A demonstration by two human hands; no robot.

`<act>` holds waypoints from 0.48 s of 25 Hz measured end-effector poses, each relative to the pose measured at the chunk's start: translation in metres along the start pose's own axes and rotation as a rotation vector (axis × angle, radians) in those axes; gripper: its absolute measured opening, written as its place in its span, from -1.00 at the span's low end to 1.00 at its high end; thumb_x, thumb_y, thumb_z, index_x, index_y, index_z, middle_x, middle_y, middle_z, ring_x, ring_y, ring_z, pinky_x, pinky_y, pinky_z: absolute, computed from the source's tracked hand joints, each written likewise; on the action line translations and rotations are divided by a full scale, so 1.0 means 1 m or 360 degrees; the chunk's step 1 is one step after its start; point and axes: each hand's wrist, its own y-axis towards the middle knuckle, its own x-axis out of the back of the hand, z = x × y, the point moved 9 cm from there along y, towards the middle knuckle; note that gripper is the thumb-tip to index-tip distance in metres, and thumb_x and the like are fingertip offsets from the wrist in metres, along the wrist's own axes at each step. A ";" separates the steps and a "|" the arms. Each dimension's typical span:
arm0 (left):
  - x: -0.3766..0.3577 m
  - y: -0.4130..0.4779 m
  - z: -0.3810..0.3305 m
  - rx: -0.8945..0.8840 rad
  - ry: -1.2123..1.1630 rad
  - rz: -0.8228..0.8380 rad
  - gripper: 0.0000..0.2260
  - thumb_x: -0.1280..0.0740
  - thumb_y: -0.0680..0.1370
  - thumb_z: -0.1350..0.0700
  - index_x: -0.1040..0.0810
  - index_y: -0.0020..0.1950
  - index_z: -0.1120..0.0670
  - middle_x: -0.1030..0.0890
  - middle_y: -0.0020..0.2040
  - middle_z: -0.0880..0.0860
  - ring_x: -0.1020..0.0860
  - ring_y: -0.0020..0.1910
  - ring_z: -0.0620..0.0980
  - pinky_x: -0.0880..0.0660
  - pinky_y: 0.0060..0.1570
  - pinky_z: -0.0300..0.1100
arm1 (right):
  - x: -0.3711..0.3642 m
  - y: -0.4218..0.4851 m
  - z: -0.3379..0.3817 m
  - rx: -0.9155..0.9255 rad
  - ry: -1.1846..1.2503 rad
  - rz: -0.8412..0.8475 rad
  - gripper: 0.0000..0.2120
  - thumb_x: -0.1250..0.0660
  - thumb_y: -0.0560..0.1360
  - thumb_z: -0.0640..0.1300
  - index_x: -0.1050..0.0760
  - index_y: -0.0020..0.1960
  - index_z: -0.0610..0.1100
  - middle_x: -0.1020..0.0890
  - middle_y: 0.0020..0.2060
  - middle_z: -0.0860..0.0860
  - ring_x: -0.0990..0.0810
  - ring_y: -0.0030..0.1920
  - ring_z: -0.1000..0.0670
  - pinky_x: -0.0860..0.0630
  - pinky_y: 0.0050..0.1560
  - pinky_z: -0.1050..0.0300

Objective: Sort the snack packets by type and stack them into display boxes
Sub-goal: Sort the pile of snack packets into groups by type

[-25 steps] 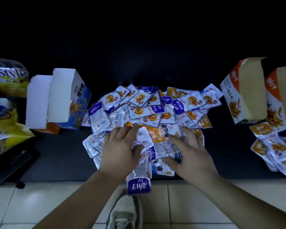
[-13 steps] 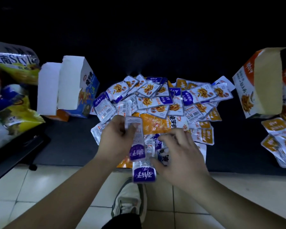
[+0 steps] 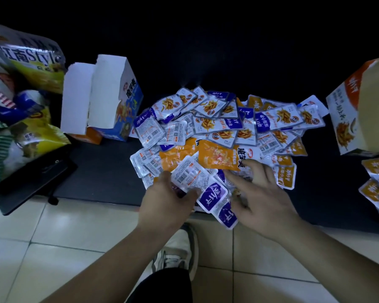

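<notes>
Plainly, these sachets are light, thin and glossy; foil of that kind should slide over itself readily, so a fanned bundle could slip apart if held loosely. The left hand point(image 3: 169, 200) clasps a small bundle of purple packets point(image 3: 197, 182) at the lower centre of the frame, thumb across the top and fingers beneath; the bundle hangs partly over the near edge of the dark mat point(image 3: 101, 171). The right hand point(image 3: 263, 197) holds nothing; its fingers are spread and straight, reaching into the mixed pile point(image 3: 219, 125) just beside the bundle. Best to pinch such packets flat across the middle, edges squared first; a grip by one corner would likely let them splay.

Among the pile lies a larger orange bag point(image 3: 217, 157), soft and crinkly by the look of it.

As to containers: a blue display box point(image 3: 118, 99) stands at the upper left of the pile, its white flap thrown open; its inside is turned away, so what it holds cannot be told. An orange display box point(image 3: 354, 110) sits at the right edge of the frame, with loose orange packets point(image 3: 374, 171) heaped below it – whether anything is inside is hidden too. Most of the sorting looks undone.
</notes>
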 end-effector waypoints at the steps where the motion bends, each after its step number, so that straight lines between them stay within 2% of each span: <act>1: 0.002 0.002 -0.005 -0.0129 0.0119 -0.0070 -0.59 -0.51 0.40 -0.29 -0.44 -0.08 -0.05 -0.59 -0.14 -0.12 -0.62 -0.17 -0.09 -0.53 -0.28 -0.12 | 0.000 -0.001 0.000 -0.0012 0.0033 0.0000 -0.38 -0.21 0.45 0.22 -0.40 0.50 0.14 -0.28 0.41 0.04 -0.23 0.44 -0.06 -0.63 -0.09 -0.05; 2: 0.002 0.004 -0.011 -0.0282 0.0288 -0.0156 -0.57 -0.51 0.38 -0.32 -0.49 -0.05 -0.03 -0.56 -0.06 -0.07 -0.60 -0.08 -0.01 -0.51 -0.22 -0.11 | -0.003 -0.003 0.000 -0.0028 0.0022 0.0043 -0.32 -0.21 0.44 0.34 -0.35 0.52 0.16 -0.25 0.41 0.06 -0.18 0.46 -0.04 -0.62 0.01 -0.07; 4: 0.001 0.007 -0.024 -0.0461 0.0582 -0.0286 -0.44 -0.51 0.35 -0.35 -0.57 0.16 -0.01 -0.54 0.11 0.00 -0.52 0.11 0.11 -0.51 0.01 -0.01 | -0.011 -0.004 0.003 -0.0050 -0.0087 0.0171 -0.10 -0.19 0.32 0.57 -0.26 0.55 0.18 -0.19 0.48 0.07 -0.10 0.53 -0.04 -0.52 0.22 -0.08; 5: -0.002 0.009 -0.028 -0.0475 0.0645 -0.0277 -0.38 -0.50 0.35 -0.35 -0.55 0.25 -0.01 -0.53 0.16 0.02 -0.49 0.17 0.14 -0.48 0.11 0.04 | -0.012 -0.003 0.003 -0.0047 -0.0124 0.0181 -0.05 -0.19 0.27 0.62 -0.26 0.54 0.19 -0.18 0.51 0.06 -0.07 0.56 -0.06 -0.51 0.24 -0.09; 7: -0.006 0.013 -0.032 -0.0403 0.0614 -0.0203 -0.33 -0.52 0.34 -0.35 -0.47 0.32 -0.05 -0.52 0.22 0.00 -0.45 0.25 0.14 -0.37 0.20 0.06 | -0.005 0.001 0.001 -0.0029 -0.0119 0.0100 -0.14 -0.30 0.24 0.57 -0.38 0.44 0.21 -0.24 0.50 0.05 -0.13 0.55 -0.07 -0.56 0.15 -0.11; 9: -0.010 0.017 -0.034 -0.0359 0.0487 -0.0101 -0.37 -0.56 0.32 -0.29 -0.46 0.28 -0.09 -0.52 0.19 -0.05 -0.47 0.22 0.08 -0.33 0.16 -0.01 | 0.004 0.006 -0.007 -0.0015 -0.0114 -0.0009 -0.31 -0.44 0.25 0.47 -0.54 0.28 0.17 -0.37 0.33 0.02 -0.30 0.40 -0.09 -0.58 0.03 -0.07; 11: -0.014 0.016 -0.042 -0.0429 0.0265 0.0015 -0.60 -0.61 0.35 -0.16 -0.48 0.00 -0.09 -0.54 -0.01 -0.06 -0.55 -0.02 0.03 -0.40 -0.10 -0.14 | 0.004 0.008 -0.013 -0.0020 -0.0108 -0.0034 -0.39 -0.49 0.26 0.42 -0.59 0.20 0.13 -0.41 0.17 0.01 -0.37 0.24 -0.09 -0.56 -0.02 -0.04; 12: -0.014 0.016 -0.043 -0.0407 0.0110 0.0075 -0.66 -0.62 0.37 -0.08 -0.47 -0.09 -0.09 -0.54 -0.08 -0.06 -0.56 -0.13 0.01 -0.44 -0.23 -0.15 | 0.003 0.010 -0.015 -0.0020 -0.0074 -0.0040 -0.40 -0.50 0.28 0.40 -0.59 0.20 0.12 -0.42 0.17 0.01 -0.37 0.24 -0.10 -0.56 0.01 -0.05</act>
